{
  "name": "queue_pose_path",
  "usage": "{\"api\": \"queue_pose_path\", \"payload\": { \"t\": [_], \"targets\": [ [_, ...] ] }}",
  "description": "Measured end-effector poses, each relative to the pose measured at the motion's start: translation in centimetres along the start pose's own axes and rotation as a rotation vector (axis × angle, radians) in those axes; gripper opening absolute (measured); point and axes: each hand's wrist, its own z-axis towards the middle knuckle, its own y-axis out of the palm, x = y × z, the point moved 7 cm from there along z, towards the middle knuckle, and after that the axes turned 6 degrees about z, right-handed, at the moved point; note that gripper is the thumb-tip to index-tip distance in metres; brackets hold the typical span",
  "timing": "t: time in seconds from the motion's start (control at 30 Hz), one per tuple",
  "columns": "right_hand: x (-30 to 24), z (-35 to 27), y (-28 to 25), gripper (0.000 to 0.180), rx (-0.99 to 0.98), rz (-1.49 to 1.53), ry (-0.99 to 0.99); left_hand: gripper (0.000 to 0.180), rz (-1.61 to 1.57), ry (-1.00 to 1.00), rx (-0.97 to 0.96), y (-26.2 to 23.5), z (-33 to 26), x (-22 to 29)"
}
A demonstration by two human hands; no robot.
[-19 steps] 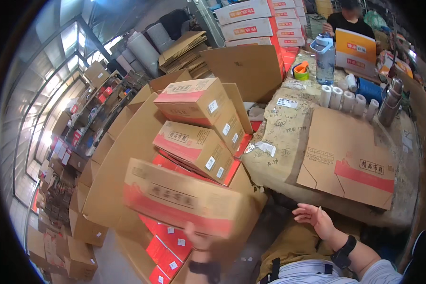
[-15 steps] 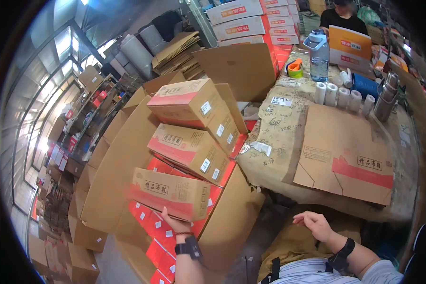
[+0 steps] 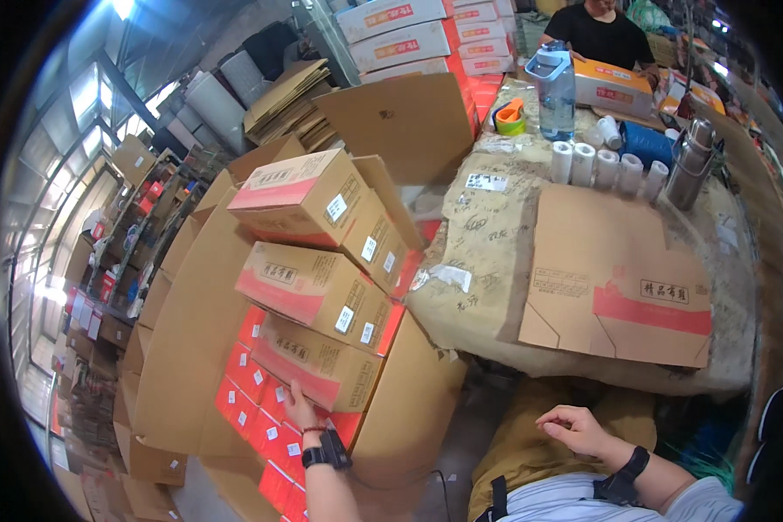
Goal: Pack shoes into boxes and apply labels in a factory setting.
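Observation:
My left hand [image 3: 299, 407] grips the near side of a brown shoe box [image 3: 315, 362] with a pink-red band, its thumb on top and the other fingers mostly hidden. That box lies on red boxes [image 3: 250, 379] with white labels, packed inside a large open carton [image 3: 413, 404]. Right behind it sits a similar brown box [image 3: 315, 289], and farther back is a stack topped by another [image 3: 296, 187]. My right hand [image 3: 576, 430] hovers over my lap, fingers loosely bent and nothing in them. Nearest to it is the edge of the worktable.
A flattened carton [image 3: 618, 270] lies on the paper-covered worktable [image 3: 483, 235], with white rolls [image 3: 607, 168], a water bottle [image 3: 557, 96], orange tape [image 3: 511, 115] and a steel flask [image 3: 692, 161] behind. Across the table, a person [image 3: 596, 35] handles an orange box [image 3: 613, 87]. Shelves [image 3: 130, 235] stand left.
The held shoe box has come down onto the red boxes, close against the box behind it. The other person's orange box has tipped down flat. The view has shifted slightly; my right hand stays put.

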Motion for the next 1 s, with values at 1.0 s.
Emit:
{"api": "queue_pose_path", "payload": {
  "t": [1.0],
  "targets": [
    [-5.9, -14.3, -24.0, 0.075, 1.038, -0.740, -0.222, 0.071, 0.485, 0.614, -0.956, 39.2, -29.1, 9.8]
  ]
}}
